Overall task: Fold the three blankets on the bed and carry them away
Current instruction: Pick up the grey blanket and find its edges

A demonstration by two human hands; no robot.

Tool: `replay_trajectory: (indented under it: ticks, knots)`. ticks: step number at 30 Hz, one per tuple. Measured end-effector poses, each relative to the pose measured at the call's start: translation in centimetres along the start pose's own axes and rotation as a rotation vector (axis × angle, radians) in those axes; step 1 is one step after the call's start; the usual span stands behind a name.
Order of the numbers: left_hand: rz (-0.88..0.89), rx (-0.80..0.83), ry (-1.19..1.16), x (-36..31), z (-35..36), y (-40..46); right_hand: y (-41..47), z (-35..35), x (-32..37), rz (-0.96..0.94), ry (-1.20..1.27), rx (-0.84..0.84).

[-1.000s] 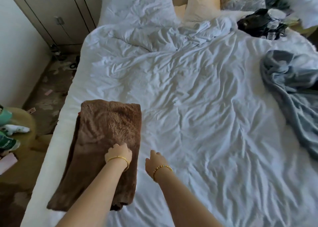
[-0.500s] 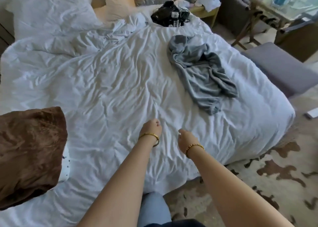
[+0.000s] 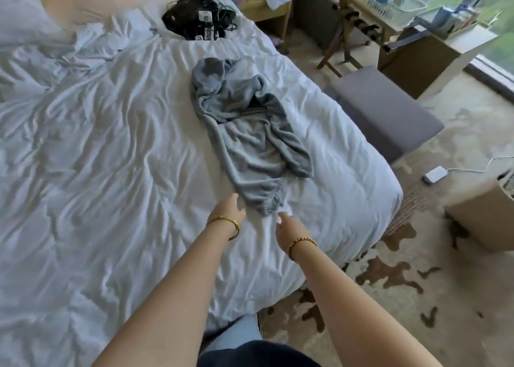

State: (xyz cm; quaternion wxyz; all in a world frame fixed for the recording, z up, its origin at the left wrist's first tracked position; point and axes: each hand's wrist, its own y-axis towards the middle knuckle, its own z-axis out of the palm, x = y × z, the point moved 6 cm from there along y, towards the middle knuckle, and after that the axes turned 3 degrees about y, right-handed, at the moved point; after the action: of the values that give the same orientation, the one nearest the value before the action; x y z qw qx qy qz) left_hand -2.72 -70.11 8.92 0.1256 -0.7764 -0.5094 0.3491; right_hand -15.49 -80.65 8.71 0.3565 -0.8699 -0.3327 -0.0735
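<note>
A crumpled grey blanket [image 3: 244, 133] lies unfolded on the right half of the white bed [image 3: 97, 172], its near end pointing at me. My left hand [image 3: 229, 209] hovers just left of that near end, holding nothing. My right hand [image 3: 289, 229] reaches out just below and right of the same end, a finger pointing toward it, also holding nothing. Neither hand touches the blanket. Each wrist wears a gold bracelet. The folded brown blanket is out of view.
A black bundle of cables and devices [image 3: 197, 13] sits near the pillows [image 3: 33, 13]. A grey bench [image 3: 389, 113] stands right of the bed. Behind it are a wooden stand [image 3: 358, 24] and a cardboard box [image 3: 434, 52]; another box [image 3: 484, 213] sits on the patterned carpet.
My view swung right, away from the folded brown blanket, which left the frame. Both hands moved off it and across the bed to the near end of the grey blanket.
</note>
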Motion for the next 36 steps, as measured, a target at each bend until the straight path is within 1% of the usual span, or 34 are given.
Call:
replay_trajectory:
  ticks: [2,7,9,12,14,16,19,21,22,23,25,26,28,29,31,33,35,36]
  knots:
    - [-0.007,0.036,0.043,-1.9,1.0,2.3,2.3,-1.4,-1.4,0.037,0.020,0.038]
    - [-0.009,0.104,0.126,-5.7,2.8,7.5,9.0,-5.0,-3.3,0.055,0.060,0.047]
    - [-0.030,0.167,0.159,-6.5,3.6,9.2,11.5,-5.7,-3.8,0.047,0.033,0.070]
    - [-0.035,0.268,0.268,-7.0,5.4,11.9,15.5,-6.3,-4.5,0.022,-0.022,0.108]
    - [-0.036,0.303,0.327,-7.6,6.9,13.7,18.3,-6.3,-5.1,-0.008,-0.112,0.152]
    - [-0.074,0.367,0.370,-8.0,8.7,15.1,20.6,-6.0,-5.8,-0.035,-0.239,0.220]
    - [-0.159,0.514,0.368,-8.0,12.4,16.5,23.7,-5.5,-7.3,-0.075,-0.460,0.355]
    - [-0.246,0.570,0.387,-7.5,14.4,16.6,25.5,-5.5,-8.9,-0.083,-0.586,0.418]
    - [-0.307,0.551,0.400,-7.2,14.8,16.5,26.2,-5.6,-9.8,-0.088,-0.626,0.429]
    - [-0.358,0.486,0.408,-7.0,14.8,16.5,27.0,-5.8,-10.7,-0.094,-0.639,0.423]
    - [-0.412,0.282,0.367,-7.0,13.7,17.2,28.3,-6.4,-11.8,-0.124,-0.597,0.370]
    - [-0.449,0.179,0.288,-7.0,12.8,17.6,28.9,-6.9,-11.9,-0.148,-0.528,0.322]
    - [-0.535,-0.006,0.047,-6.8,10.6,18.0,29.5,-8.5,-10.9,-0.180,-0.298,0.205]
    - [-0.554,-0.084,-0.062,-7.0,9.3,18.1,29.5,-9.3,-10.1,-0.179,-0.176,0.161]
    - [-0.546,-0.242,-0.196,-7.8,6.2,17.8,29.1,-10.9,-8.2,-0.152,0.030,0.124]
    - [-0.492,-0.319,-0.271,-9.0,3.2,17.3,28.2,-12.6,-6.5,-0.083,0.246,0.100]
    - [-0.457,-0.346,-0.302,-9.7,-0.1,16.5,27.1,-14.4,-4.4,-0.020,0.501,0.084]
    - [-0.455,-0.367,-0.298,-9.7,-2.1,16.0,26.5,-15.5,-3.2,0.005,0.585,0.086]
